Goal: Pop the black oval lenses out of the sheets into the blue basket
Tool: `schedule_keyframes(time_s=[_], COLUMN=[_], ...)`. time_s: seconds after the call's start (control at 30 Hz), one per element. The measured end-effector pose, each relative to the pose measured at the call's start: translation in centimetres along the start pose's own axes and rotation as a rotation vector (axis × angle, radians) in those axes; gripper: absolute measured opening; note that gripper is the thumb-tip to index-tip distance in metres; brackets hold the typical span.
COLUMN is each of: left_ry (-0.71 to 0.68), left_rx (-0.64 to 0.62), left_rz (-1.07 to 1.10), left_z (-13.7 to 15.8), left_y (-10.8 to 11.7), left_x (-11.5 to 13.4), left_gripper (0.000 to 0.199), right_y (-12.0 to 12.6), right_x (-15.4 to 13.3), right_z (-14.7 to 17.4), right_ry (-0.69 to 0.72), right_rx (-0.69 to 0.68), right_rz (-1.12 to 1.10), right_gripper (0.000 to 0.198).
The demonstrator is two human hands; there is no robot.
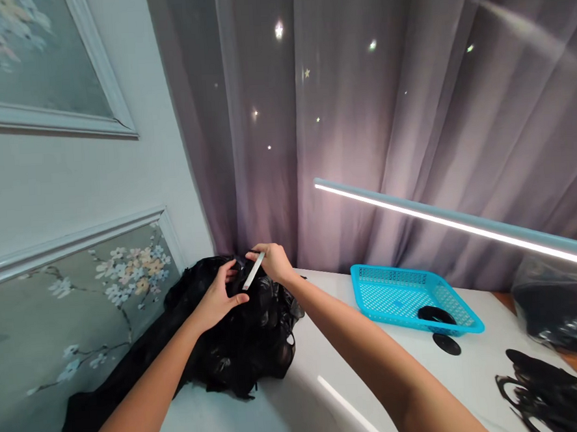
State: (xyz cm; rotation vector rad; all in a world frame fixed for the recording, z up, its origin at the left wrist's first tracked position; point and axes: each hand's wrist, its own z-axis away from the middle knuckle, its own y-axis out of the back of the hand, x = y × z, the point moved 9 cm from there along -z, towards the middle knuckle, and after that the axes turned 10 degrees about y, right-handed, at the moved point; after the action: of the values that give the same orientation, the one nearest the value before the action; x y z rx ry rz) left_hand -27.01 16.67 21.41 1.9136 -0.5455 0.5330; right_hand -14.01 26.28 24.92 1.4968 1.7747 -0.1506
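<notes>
A large heap of glossy black pieces [248,349], with dark cloth-like material behind it, lies on the white table against the wall. My left hand [217,302] is at the near left side of its top, thumb and fingers spread apart against the black material. My right hand [273,262] is closed above the heap's upper right, with a narrow flat white strip [254,270] in its fingers. The strip slants down left and has a small dark mark at its lower end. Its exact kind cannot be made out.
A blue plastic basket [391,304] stands at the back right, a black oval piece [436,314] inside and another black disc [447,344] in front. More black cut pieces [548,389] and a clear bag [558,310] lie far right. A lit tube lamp [445,223] crosses above.
</notes>
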Motion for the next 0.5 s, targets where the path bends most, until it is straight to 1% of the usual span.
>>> schedule_keyframes(time_s=[0.03, 0.1, 0.17, 0.2, 0.3, 0.33, 0.37, 0.43, 0.5], left_ry=[0.0, 0.011, 0.036, 0.046, 0.054, 0.055, 0.061, 0.095, 0.158], left_rx=[-0.03, -0.064, -0.055, -0.043, -0.018, -0.017, -0.018, -0.005, 0.033], left_rz=[0.003, 0.003, -0.005, -0.012, -0.045, -0.062, -0.081, -0.126, -0.172], left_z=[0.4, 0.8, 0.8, 0.7, -0.2, -0.6, -1.1, -2.2, -3.5], left_y=[-0.2, -0.8, -1.3, -1.5, -2.5, -2.8, -3.0, -2.6, -1.0], left_x=[-0.5, -1.4, -2.2, -2.5, -2.7, -2.6, -2.5, -2.4, -2.5], left_gripper=[0.071, 0.056, 0.048, 0.048, 0.058, 0.058, 0.052, 0.036, 0.026], right_y=[0.8, 2.6, 4.3, 5.1, 6.7, 7.0, 7.4, 8.5, 10.1], right_x=[-0.1, -0.4, -0.7, -1.0, -2.6, -3.4, -4.2, -5.9, -7.4], right_z=[-0.3, -0.6, -0.6, -0.5, -0.5, -0.7, -1.0, -2.1, -3.5], right_ry=[0.008, 0.013, 0.008, 0.006, 0.016, 0.023, 0.034, 0.07, 0.109], right_rx=[0.02, 0.077, 0.14, 0.168, 0.217, 0.231, 0.246, 0.292, 0.359], right_rz=[-0.013, -0.041, -0.077, -0.095, -0.145, -0.16, -0.173, -0.189, -0.184], right_gripper=[0.047, 0.05, 0.049, 0.047, 0.043, 0.042, 0.04, 0.036, 0.033])
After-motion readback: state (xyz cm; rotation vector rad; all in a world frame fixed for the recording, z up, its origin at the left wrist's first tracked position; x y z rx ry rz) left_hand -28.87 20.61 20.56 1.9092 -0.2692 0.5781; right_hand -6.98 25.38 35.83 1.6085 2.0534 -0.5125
